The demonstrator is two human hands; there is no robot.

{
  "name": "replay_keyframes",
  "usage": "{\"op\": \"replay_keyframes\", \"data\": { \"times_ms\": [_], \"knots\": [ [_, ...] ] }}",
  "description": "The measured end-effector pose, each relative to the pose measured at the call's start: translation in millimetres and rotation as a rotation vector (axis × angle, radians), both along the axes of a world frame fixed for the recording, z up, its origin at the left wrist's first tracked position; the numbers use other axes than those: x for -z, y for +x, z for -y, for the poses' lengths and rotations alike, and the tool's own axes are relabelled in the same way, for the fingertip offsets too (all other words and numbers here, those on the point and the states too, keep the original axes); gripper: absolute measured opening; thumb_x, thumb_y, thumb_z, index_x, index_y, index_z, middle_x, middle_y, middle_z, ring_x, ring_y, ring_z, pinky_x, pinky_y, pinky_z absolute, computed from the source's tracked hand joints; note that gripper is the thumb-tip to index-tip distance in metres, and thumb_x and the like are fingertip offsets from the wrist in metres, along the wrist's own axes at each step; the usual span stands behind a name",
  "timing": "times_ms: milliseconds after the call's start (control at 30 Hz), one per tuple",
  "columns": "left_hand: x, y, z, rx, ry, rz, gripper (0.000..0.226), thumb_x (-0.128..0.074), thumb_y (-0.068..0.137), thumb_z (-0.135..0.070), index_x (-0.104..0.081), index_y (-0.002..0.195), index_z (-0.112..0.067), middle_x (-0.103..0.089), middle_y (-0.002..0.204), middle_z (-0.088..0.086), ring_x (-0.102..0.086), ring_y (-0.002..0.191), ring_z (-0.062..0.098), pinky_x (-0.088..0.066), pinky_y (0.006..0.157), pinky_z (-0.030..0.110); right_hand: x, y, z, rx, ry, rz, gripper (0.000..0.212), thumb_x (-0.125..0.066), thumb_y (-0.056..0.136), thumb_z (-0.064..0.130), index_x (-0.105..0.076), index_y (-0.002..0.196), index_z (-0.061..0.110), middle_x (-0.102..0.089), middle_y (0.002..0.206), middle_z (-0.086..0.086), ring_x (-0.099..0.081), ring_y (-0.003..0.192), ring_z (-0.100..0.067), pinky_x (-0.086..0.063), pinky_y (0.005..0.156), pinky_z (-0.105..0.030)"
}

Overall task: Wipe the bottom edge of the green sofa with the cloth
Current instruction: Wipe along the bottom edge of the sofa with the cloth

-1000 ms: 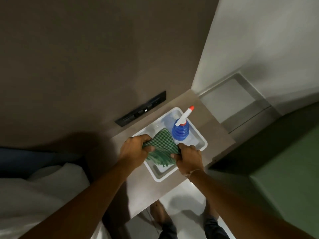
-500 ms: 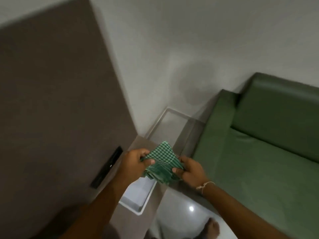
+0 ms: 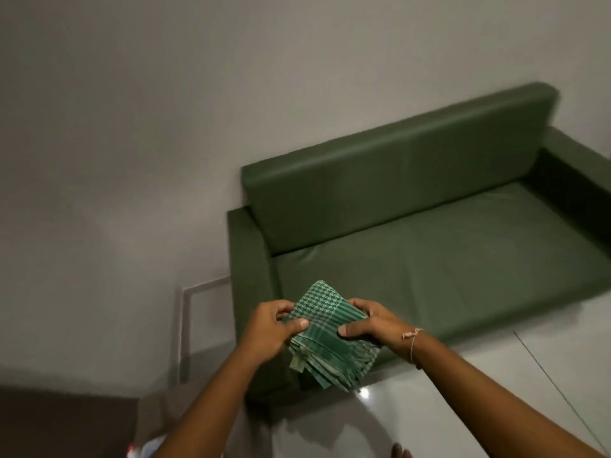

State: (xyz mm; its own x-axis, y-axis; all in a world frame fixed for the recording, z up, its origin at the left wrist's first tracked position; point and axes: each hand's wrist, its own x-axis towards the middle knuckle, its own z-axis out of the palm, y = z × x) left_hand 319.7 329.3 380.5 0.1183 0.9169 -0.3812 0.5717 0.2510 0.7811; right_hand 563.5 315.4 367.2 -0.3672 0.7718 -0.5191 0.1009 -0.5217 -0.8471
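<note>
**Bringing the cloth down to the sofa base**

We hold the cloth (image 3: 327, 338) in the air with both hands, in front of the sofa (image 3: 429, 259) and above its front left corner. The cloth is folded into a thick pad, checked green, with a loose fringe hanging from its lower side. The left hand (image 3: 269, 328) pinches the left side of the pad, thumb on top and the other fingers underneath. The right hand (image 3: 372, 322) pinches the right side in the same way. The cloth does not touch the sofa yet.

The bottom edge runs along the front of the sofa, just above the pale glossy floor (image 3: 463, 391). From here we see only part of it, in shadow, so we judge that wiping is not started.

To do this step well, we think we must crouch low and keep the pad folded, so that a firm flat face meets the edge. One hand is probably enough for wiping. It seems good to start at the left corner and go in one long stroke to the right. The fringe may drag on the floor, so we should tuck it inside the grip.
</note>
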Motion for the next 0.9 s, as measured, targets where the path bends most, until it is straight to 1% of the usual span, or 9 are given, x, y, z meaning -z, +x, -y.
{"op": "replay_keyframes", "data": {
  "times_ms": [67,233,400,500,567,633,733,800,900],
  "knots": [
    [8.7,36.0,-14.3,0.1,-0.003,-0.04,0.015,-0.084,0.079,-0.025,-0.077,0.092,-0.028,-0.078,0.094,-0.006,-0.072,0.089,0.013,-0.058,0.09,0.042,10.2,30.1,6.8,0.078,-0.08,-0.071,0.047,-0.078,0.072,0.013,-0.07,0.118,0.006,-0.076,0.119,-0.021,-0.074,0.106,-0.036,-0.056,0.101,-0.044],
    [49.2,109.5,-48.3,0.45,0.02,-0.184,0.03,-0.082,0.081,-0.036,-0.08,0.107,-0.022,-0.068,0.088,-0.006,-0.061,0.075,0.011,-0.049,0.074,0.03,59.8,72.7,36.0,0.414,-0.309,-0.185,0.026,-0.063,0.088,0.007,-0.075,0.111,0.008,-0.08,0.11,-0.013,-0.076,0.098,-0.028,-0.058,0.096,-0.04],
    [123.7,155.4,-69.8,0.693,-0.033,-0.197,0.028,-0.081,0.08,-0.036,-0.081,0.103,-0.019,-0.078,0.088,0.0,-0.07,0.078,0.017,-0.053,0.071,0.03,127.6,72.6,68.5,0.84,-0.405,-0.34,0.026,-0.052,0.091,0.001,-0.07,0.111,0.006,-0.079,0.103,-0.015,-0.074,0.094,-0.031,-0.059,0.086,-0.04],
    [176.3,168.7,-68.7,0.863,0.02,-0.207,0.02,-0.076,0.085,-0.035,-0.081,0.102,-0.025,-0.069,0.081,-0.004,-0.061,0.07,0.009,-0.044,0.068,0.026,181.6,52.4,86.8,1.085,-0.396,-0.395,0.037,-0.055,0.089,0.002,-0.066,0.123,0.008,-0.078,0.114,-0.017,-0.072,0.106,-0.038,-0.056,0.096,-0.047],
    [212.0,167.7,-68.4,0.997,0.108,-0.299,0.027,-0.068,0.09,-0.042,-0.077,0.112,-0.032,-0.068,0.093,-0.003,-0.064,0.085,0.015,-0.049,0.078,0.03,215.9,32.6,97.6,1.2,-0.404,-0.374,0.044,-0.061,0.084,0.006,-0.065,0.127,0.008,-0.078,0.113,-0.016,-0.07,0.109,-0.039,-0.052,0.103,-0.052],
    [255.3,161.4,-71.4,1.144,0.244,-0.416,0.039,-0.057,0.093,-0.048,-0.07,0.127,-0.034,-0.068,0.12,0.001,-0.062,0.114,0.021,-0.05,0.098,0.036,252.6,15.0,105.6,1.302,-0.411,-0.296,0.046,-0.064,0.082,0.008,-0.064,0.128,0.007,-0.077,0.11,-0.014,-0.069,0.109,-0.038,-0.051,0.105,-0.052],
    [313.4,149.2,-74.9,1.329,0.489,-0.553,0.056,-0.047,0.095,-0.053,-0.053,0.146,-0.031,-0.047,0.156,0.009,-0.038,0.148,0.032,-0.037,0.118,0.045,311.1,-10.6,121.9,1.45,-0.404,-0.236,0.038,-0.051,0.092,-0.005,-0.063,0.126,0.007,-0.072,0.107,-0.01,-0.067,0.101,-0.032,-0.052,0.091,-0.039],
    [354.5,140.5,-79.8,1.452,0.634,-0.627,0.063,-0.043,0.095,-0.057,-0.041,0.153,-0.031,-0.032,0.166,0.012,-0.023,0.156,0.035,-0.031,0.121,0.052,361.7,-32.6,131.4,1.558,-0.433,-0.25,0.041,-0.05,0.093,-0.007,-0.059,0.131,0.006,-0.068,0.117,-0.015,-0.064,0.104,-0.033,-0.05,0.086,-0.034],
    [407.2,133.2,-90.7,1.556,0.691,-0.653,0.074,-0.039,0.095,-0.061,-0.024,0.16,-0.029,-0.01,0.172,0.011,-0.002,0.16,0.033,-0.015,0.126,0.056,434.9,-65.1,131.5,1.637,-0.428,-0.302,0.042,-0.05,0.097,0.0,-0.055,0.136,0.012,-0.065,0.124,-0.007,-0.06,0.11,-0.022,-0.047,0.092,-0.028]
  ]
}}
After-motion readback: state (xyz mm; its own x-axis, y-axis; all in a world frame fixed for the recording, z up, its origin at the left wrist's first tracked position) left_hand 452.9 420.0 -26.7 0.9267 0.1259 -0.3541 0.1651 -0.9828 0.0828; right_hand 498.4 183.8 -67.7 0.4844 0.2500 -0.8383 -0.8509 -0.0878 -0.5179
